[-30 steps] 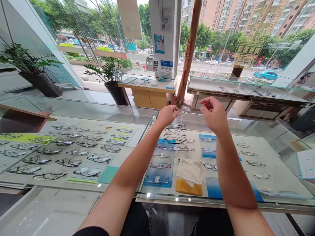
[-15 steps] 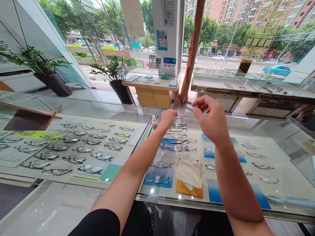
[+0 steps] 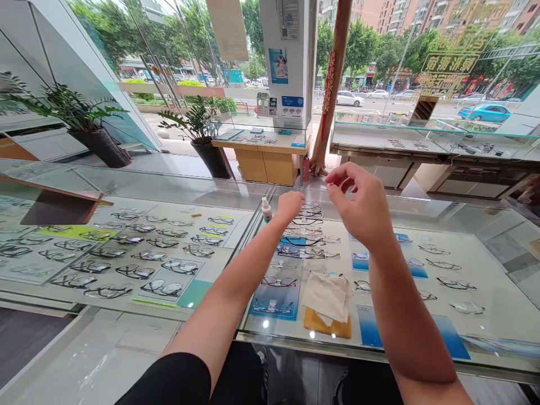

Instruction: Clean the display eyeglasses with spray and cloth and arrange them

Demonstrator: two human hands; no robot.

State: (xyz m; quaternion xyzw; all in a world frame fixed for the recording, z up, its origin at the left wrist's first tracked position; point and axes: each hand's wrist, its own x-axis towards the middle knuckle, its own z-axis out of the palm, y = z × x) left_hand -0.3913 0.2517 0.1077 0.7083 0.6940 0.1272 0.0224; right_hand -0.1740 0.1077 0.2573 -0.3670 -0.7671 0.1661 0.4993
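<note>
Over the far part of the glass counter (image 3: 295,332), my left hand (image 3: 291,205) is closed, its fingertips turned away from view. Whatever it holds, if anything, is hidden. Several eyeglasses (image 3: 310,214) show just beyond and below it. To its left stands a small white spray bottle (image 3: 266,211). My right hand (image 3: 356,202) is raised in the air, thumb and forefinger curled close together. Anything between those fingertips is too small to make out. Nearer to me, a cream cleaning cloth (image 3: 325,295) lies on the counter, partly over a mustard-yellow cloth (image 3: 327,324).
Eyeglass frames (image 3: 164,286) fill the left display case. Blue display cards (image 3: 371,326) lie under my right forearm. A brown panel (image 3: 59,205) juts in from the left. Beyond are potted plants (image 3: 211,152), a wooden cabinet (image 3: 265,163) and a wooden post (image 3: 331,95).
The view has shifted slightly, so the counter items sit a little to the right. The thumb and forefinger of my right hand look slightly closer together. My left hand stays closed in about the same place.
</note>
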